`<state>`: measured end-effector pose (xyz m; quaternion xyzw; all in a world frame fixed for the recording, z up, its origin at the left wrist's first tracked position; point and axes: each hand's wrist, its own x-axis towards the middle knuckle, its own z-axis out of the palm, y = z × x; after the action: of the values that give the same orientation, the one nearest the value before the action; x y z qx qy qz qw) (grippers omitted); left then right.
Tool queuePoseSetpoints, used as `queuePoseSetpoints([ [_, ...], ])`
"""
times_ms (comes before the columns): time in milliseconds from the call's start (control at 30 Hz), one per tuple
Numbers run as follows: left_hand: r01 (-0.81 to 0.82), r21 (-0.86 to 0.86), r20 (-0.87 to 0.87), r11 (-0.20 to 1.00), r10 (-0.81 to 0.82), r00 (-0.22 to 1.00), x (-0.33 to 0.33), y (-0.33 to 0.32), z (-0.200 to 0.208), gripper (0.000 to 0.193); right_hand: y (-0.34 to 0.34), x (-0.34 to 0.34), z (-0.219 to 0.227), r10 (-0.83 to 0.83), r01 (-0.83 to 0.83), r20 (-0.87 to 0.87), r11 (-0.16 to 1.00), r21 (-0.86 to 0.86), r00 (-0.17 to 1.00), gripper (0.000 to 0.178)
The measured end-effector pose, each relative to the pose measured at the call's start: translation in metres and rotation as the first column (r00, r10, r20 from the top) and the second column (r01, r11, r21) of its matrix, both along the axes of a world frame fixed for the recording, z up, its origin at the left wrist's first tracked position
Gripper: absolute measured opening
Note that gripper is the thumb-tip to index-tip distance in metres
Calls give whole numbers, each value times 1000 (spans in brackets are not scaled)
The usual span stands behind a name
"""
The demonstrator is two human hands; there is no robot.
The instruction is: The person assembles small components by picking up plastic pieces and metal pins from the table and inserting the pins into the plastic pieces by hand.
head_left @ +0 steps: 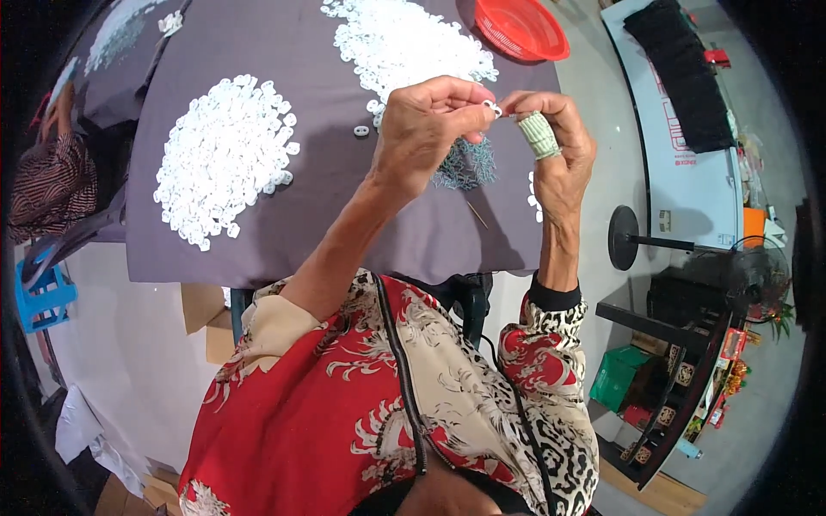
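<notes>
My left hand [422, 125] is raised above the table, its thumb and fingers pinched round a small white plastic piece [491, 107] with a hole in it. Close against it, my right hand [568, 146] has thumb and forefinger pressed together at the piece's right side. Whatever lies between those right fingertips is too small to make out. A pale green checked wrap [539, 136] covers one finger of my right hand. Below both hands sits a heap of small blue-grey bits [469, 165], partly hidden by my left hand. One loose white two-hole piece [360, 132] lies left of my left hand.
On the dark-clothed table [344, 232] are a left pile of white pieces [224, 155] and a larger far pile [413, 47]. A red basket [523, 30] stands far right. A thin stick [477, 215] lies near the blue-grey heap. Another person's arm [62, 112] shows at left.
</notes>
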<state>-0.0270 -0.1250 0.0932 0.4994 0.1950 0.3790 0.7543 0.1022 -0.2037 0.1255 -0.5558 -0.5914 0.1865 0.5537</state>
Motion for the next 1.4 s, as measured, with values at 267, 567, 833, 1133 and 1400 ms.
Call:
queuePoseSetpoints([
  [267, -1, 91, -8, 996, 1, 1000, 0, -6, 4, 17, 1, 2, 3, 35, -43, -139, 997, -59, 990, 23],
  [567, 25, 79, -53, 997, -21, 998, -1, -9, 4, 18, -2, 6, -1, 39, -54, -161, 994, -91, 986, 22],
  [833, 34, 95, -73, 995, -28, 997, -1, -7, 2, 19, -4, 7, -2, 45, -57, -109, 993, -107, 993, 21],
  [1133, 57, 129, -133, 990, -40, 990, -2, -8, 3, 19, -5, 5, -4, -8, 10, 36, 997, -72, 999, 28],
  [1400, 92, -6, -30, 996, -93, 995, 9, -3, -15, 22, -4, 10, -16, -41, 37, -28, 989, -142, 999, 23],
])
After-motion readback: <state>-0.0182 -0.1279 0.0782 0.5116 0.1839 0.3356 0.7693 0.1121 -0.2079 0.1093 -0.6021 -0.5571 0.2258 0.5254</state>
